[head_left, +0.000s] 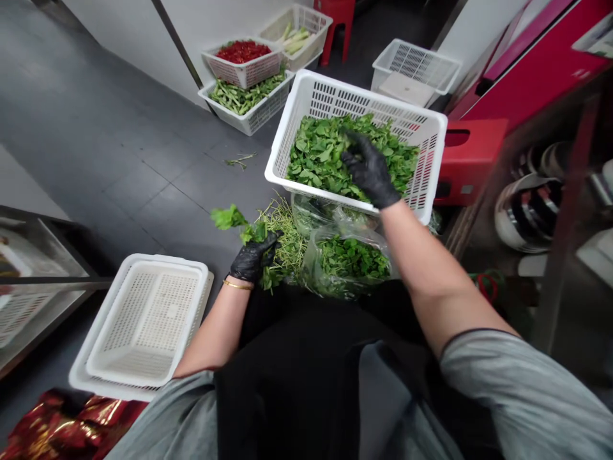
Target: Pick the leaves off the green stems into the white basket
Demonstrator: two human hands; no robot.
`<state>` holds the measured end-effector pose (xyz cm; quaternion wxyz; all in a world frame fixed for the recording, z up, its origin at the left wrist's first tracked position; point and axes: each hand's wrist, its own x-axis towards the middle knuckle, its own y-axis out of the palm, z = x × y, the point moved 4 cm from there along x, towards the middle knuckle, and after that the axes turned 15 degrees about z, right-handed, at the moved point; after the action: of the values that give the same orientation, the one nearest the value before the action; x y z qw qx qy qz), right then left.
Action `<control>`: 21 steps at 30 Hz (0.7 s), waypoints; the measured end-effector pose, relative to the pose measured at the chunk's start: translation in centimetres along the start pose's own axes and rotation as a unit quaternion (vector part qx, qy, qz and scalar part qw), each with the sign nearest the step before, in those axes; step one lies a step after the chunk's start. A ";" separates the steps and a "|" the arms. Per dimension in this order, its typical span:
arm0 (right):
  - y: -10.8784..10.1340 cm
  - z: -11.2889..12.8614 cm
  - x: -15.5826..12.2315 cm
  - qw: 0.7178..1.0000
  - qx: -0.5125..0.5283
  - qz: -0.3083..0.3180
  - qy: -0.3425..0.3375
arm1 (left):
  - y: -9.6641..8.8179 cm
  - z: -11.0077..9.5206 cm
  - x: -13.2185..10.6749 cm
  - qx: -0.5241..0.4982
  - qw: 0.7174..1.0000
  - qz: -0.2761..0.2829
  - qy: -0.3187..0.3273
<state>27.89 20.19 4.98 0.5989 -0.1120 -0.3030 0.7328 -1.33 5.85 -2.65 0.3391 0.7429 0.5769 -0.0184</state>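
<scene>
My right hand [370, 169], in a black glove, grips leaves at the near edge of a heap of fresh green leaves [325, 153]. The heap fills a white perforated plastic basket [280, 144], which is tilted towards me. My left hand [253, 259], also black-gloved and with a gold bangle [238, 285] at the wrist, holds a leafy sprig [228, 218] low in front of me. Beside that hand lies a tangle of thin pale-green stems [285, 239]. A clear plastic bag of greens [347, 259] sits under the basket's near edge.
White stacked baskets [143, 322] stand at lower left. At the back are baskets of red chillies [242, 52], green beans [245, 94] and pale vegetables [294, 39]. A red crate [467, 160] and a white basket [416, 70] stand right; stray stems [239, 160] lie on the grey floor.
</scene>
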 end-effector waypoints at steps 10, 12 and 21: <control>12.3 3.7 -4.3 0.919 0.233 0.311 0.062 | 1.4 2.0 0.4 -0.128 0.988 -0.012 -0.090; 15.2 4.8 -6.2 0.895 0.312 0.310 0.077 | 2.2 2.2 0.0 -0.147 0.984 0.014 -0.096; 8.9 5.2 -7.5 0.919 0.357 0.098 0.139 | -0.2 1.2 -0.8 -0.215 0.975 -0.050 -0.030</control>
<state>19.85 10.62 2.45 0.5609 -0.0211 0.0774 0.8240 -1.32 4.51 -3.36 0.5066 0.6220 0.5932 0.0672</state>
